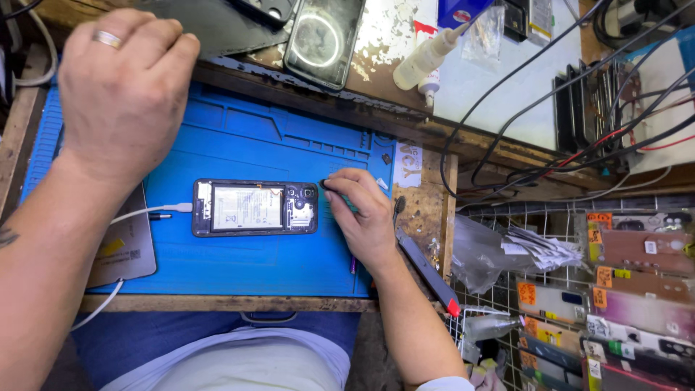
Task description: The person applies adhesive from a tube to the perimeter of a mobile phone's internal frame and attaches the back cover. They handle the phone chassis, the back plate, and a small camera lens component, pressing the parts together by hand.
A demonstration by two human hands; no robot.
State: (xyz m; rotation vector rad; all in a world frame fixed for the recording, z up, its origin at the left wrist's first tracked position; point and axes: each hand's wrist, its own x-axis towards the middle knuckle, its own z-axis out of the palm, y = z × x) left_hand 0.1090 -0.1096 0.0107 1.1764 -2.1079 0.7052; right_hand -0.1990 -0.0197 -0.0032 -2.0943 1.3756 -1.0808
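Observation:
An opened phone (255,208) lies flat on the blue work mat (239,130), its back off and its battery and boards showing. A white cable (148,211) is plugged into its left end. My right hand (365,217) rests on the mat just right of the phone and grips a thin green-handled tool (340,197) whose dark tip sits beside the phone's right end. My left hand (123,87) is raised over the mat's upper left corner, fingers curled and a ring on one; I cannot see anything in it.
A phone back cover (323,38) and a dark panel (217,25) lie on the worn shelf behind the mat. A white glue bottle (427,58) sits further right. Black cables (521,94) trail across. A grey pad (127,246) lies at left, a wire basket (622,304) of phone cases at right.

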